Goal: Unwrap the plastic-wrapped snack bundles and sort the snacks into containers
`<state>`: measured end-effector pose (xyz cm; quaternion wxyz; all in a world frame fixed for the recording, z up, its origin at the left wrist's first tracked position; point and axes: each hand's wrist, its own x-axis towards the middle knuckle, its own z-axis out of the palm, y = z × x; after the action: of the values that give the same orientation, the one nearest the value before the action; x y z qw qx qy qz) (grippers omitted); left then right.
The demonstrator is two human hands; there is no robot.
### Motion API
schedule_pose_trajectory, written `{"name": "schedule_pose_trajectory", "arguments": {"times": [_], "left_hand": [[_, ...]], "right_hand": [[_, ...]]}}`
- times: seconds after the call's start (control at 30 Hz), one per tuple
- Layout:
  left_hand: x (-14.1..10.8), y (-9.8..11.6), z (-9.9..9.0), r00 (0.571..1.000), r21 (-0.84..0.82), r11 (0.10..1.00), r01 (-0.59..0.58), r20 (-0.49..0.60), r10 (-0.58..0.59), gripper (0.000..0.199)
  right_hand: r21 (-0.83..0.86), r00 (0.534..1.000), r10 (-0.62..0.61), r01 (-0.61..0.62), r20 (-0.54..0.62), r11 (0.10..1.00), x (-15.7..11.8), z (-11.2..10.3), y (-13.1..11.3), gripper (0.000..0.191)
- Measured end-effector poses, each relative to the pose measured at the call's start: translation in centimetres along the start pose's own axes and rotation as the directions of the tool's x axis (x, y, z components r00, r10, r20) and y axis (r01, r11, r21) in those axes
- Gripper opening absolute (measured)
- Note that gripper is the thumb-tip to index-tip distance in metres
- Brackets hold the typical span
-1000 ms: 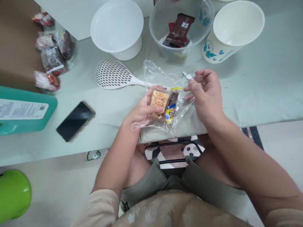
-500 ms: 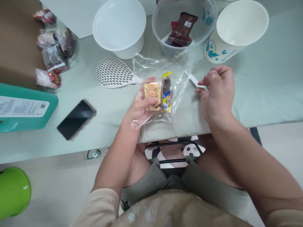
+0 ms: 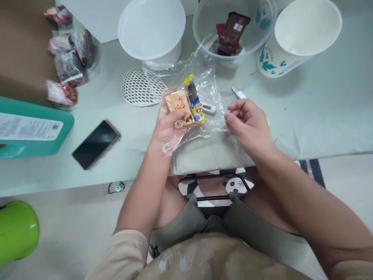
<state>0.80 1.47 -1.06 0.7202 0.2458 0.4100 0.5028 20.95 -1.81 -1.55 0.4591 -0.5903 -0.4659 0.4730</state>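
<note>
My left hand point(image 3: 169, 122) is closed on a clear plastic bag point(image 3: 208, 83), its thumb over a packet of crackers point(image 3: 178, 102). Beside the crackers lies a yellow and brown snack packet point(image 3: 194, 99). My right hand point(image 3: 247, 122) has its fingers curled at the bag's right edge, thumb and fingertips meeting the film. Just above those fingers a white cutter point(image 3: 239, 93) rests on the table, partly hidden by the hand. Under the bag lies a white slotted ladle point(image 3: 141, 87), its handle end showing through the film.
A white tub point(image 3: 151, 31), a clear tub point(image 3: 247, 42) with dark packets and a paper cup point(image 3: 268, 64) line the back. At left are a phone point(image 3: 96, 144), a green container point(image 3: 62, 134) and bagged snacks point(image 3: 68, 64). A green bin point(image 3: 19, 233) stands on the floor.
My right hand has let go of the white cutter and moved left and down to the bag's edge. My left hand has shifted slightly left and tilted the packets.
</note>
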Motion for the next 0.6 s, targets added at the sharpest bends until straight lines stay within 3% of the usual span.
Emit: {"name": "schedule_pose_trajectory", "arguments": {"times": [0.2, 0.33, 0.4, 0.47, 0.53, 0.6], "left_hand": [[-0.3, 0.9, 0.5, 0.996, -0.069, 0.994, 0.087, 0.017, -0.086, 0.062], [-0.4, 1.1, 0.8, 0.993, -0.105, 0.987, 0.118, 0.010, -0.118, 0.063], [-0.3, 0.9, 0.7, 0.995, -0.107, 0.989, 0.101, 0.005, -0.101, 0.067], [-0.4, 0.5, 0.6, 0.997, -0.095, 0.993, 0.072, 0.010, -0.071, 0.071], [-0.5, -0.1, 0.7, 0.998, -0.075, 0.995, 0.068, 0.020, -0.067, 0.073], [-0.5, -0.8, 1.1, 0.996, -0.054, 0.994, 0.094, 0.011, -0.093, 0.070]], "right_hand": [[0.040, 0.994, -0.074, 0.078, -0.083, 0.996, 0.8, -0.5, 1.5, 0.010], [-0.046, 0.984, -0.123, 0.118, -0.131, 0.992, 0.9, -0.8, 1.5, 0.014], [-0.111, 0.945, -0.214, 0.191, -0.246, 0.975, 0.5, -0.8, 1.0, 0.013], [-0.191, 0.868, -0.354, 0.304, -0.349, 0.933, -0.1, -0.5, 0.4, 0.009], [-0.265, 0.834, -0.459, 0.389, -0.307, 0.883, -0.8, 0.1, 0.0, 0.007], [-0.289, 0.886, -0.442, 0.391, -0.140, 0.874, -1.2, 0.9, 0.1, 0.012]]}}
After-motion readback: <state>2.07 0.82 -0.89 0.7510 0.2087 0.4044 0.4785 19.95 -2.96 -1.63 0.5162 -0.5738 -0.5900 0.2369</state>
